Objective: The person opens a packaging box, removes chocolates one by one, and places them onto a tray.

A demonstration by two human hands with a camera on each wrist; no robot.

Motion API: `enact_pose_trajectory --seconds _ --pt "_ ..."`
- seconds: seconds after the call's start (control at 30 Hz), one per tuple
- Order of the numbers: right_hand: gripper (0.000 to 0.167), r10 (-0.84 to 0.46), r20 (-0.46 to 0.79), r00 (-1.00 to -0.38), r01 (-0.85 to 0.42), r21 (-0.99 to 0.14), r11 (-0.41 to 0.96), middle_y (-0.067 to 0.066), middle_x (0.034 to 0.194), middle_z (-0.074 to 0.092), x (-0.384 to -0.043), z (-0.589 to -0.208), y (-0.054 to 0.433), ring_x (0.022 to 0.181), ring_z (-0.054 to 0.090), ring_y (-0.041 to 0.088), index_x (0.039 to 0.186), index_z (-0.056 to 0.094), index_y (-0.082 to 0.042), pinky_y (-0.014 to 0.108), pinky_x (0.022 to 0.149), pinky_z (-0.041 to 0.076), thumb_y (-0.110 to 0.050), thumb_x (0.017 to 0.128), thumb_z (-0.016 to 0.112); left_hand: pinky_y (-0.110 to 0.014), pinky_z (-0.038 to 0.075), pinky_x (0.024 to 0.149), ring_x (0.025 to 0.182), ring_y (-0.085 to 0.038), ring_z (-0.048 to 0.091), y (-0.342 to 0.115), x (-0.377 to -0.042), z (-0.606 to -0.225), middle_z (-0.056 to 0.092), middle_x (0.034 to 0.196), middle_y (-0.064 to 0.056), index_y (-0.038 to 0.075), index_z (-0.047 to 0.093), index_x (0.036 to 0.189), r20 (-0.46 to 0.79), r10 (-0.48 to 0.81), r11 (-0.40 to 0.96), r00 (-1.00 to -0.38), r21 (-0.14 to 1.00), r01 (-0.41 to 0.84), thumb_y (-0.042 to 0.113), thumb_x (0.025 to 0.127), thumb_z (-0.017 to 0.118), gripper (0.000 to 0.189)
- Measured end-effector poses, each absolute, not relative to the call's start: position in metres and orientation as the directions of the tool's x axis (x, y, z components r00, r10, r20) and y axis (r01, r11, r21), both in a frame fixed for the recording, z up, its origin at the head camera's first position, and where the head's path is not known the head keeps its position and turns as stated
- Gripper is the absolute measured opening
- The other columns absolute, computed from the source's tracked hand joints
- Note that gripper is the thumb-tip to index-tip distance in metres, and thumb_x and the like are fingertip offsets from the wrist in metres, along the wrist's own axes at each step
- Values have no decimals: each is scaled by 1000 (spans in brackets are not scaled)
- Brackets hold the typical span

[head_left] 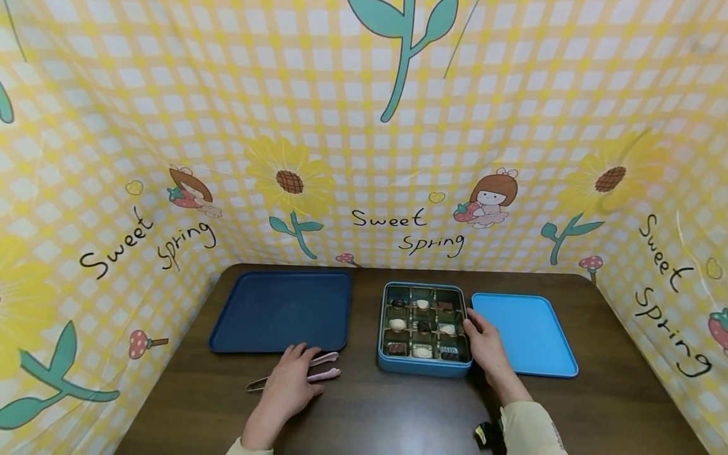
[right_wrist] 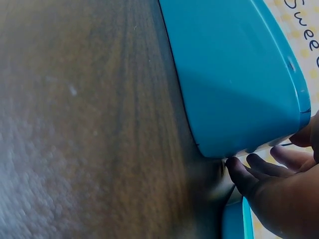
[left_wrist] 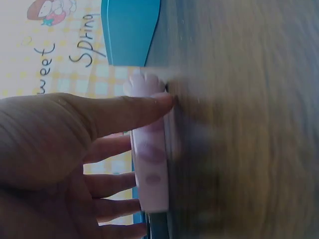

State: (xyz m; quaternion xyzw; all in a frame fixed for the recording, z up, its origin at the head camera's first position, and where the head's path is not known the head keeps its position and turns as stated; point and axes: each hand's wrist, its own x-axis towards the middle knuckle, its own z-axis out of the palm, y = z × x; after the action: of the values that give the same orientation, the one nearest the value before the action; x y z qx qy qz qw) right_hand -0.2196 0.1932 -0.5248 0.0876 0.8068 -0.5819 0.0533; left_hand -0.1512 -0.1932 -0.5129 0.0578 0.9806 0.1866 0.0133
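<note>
My left hand (head_left: 291, 379) is over a pair of tongs (head_left: 325, 374) with pale pink handles and metal arms, which lies on the table below the navy tray. In the left wrist view its thumb crosses in front of the paw-shaped end of the pink handle (left_wrist: 152, 172), and the fingers reach along the far side, extended. My right hand (head_left: 488, 346) touches the right side of a blue box (head_left: 423, 364), fingertips at its wall. Inside sits a clear divided insert with several dark and white chocolates (head_left: 397, 325), in separate compartments.
A navy tray (head_left: 284, 309) lies at the back left of the brown table (head_left: 364, 417). To the right of the box is a bright blue lid (head_left: 537, 335), lying flat. Yellow checked cloth (head_left: 364, 158) stands around the back and sides. A black object (head_left: 489, 436) is by the right sleeve.
</note>
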Motion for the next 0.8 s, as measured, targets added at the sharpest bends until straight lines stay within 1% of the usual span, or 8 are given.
enact_pose_trajectory --seconds 0.1,0.2,0.3,0.43,0.57,0.7,0.8 --pt "52 77 -187 -979 201 -931 305 26 159 30 -220 -525 192 147 28 42 158 29 -2 58 116 27 -22 111 40 -60 45 98 130 -45 49 -200 -147 -511 57 136 -22 9 66 129 9 101 922 -995 375 97 19 71 92 64" --pt "53 77 -186 -980 200 -932 302 26 159 30 -220 -525 192 146 28 42 158 29 -2 58 116 28 -23 111 40 -59 46 96 124 -45 53 -205 -144 -510 57 134 -22 10 67 127 -8 63 920 -998 389 55 17 72 91 60" --pt "53 79 -189 -979 204 -935 291 26 159 31 -220 -525 192 146 29 42 158 29 -2 58 115 28 -23 111 40 -57 49 90 113 -43 58 -209 -143 -510 60 126 -20 8 68 124 -12 37 926 -999 377 29 15 72 91 58" --pt "53 79 -194 -978 209 -937 281 24 159 31 -221 -524 193 146 29 42 159 28 -3 58 115 29 -23 111 40 -54 51 85 101 -38 62 -215 -143 -511 66 111 -16 6 70 117 15 36 935 -999 353 39 15 70 92 53" --pt "53 78 -195 -978 209 -935 285 24 159 31 -220 -524 193 146 28 42 159 28 -3 59 115 28 -23 111 40 -53 51 78 97 -35 62 -218 -143 -510 67 102 -10 8 73 110 3 42 940 -999 340 40 15 72 90 43" --pt "54 79 -187 -979 203 -935 291 26 159 30 -220 -525 193 147 28 43 158 28 -2 59 115 28 -24 111 41 -52 51 72 95 -32 61 -220 -144 -509 65 99 -7 13 74 106 -29 39 936 -999 351 27 13 74 87 34" --pt "53 81 -179 -980 195 -935 296 26 159 30 -221 -527 194 147 27 42 158 29 -2 58 116 27 -23 111 41 -50 51 71 93 -31 61 -221 -143 -509 64 97 -5 14 74 103 -27 48 935 -998 354 35 12 75 87 31"
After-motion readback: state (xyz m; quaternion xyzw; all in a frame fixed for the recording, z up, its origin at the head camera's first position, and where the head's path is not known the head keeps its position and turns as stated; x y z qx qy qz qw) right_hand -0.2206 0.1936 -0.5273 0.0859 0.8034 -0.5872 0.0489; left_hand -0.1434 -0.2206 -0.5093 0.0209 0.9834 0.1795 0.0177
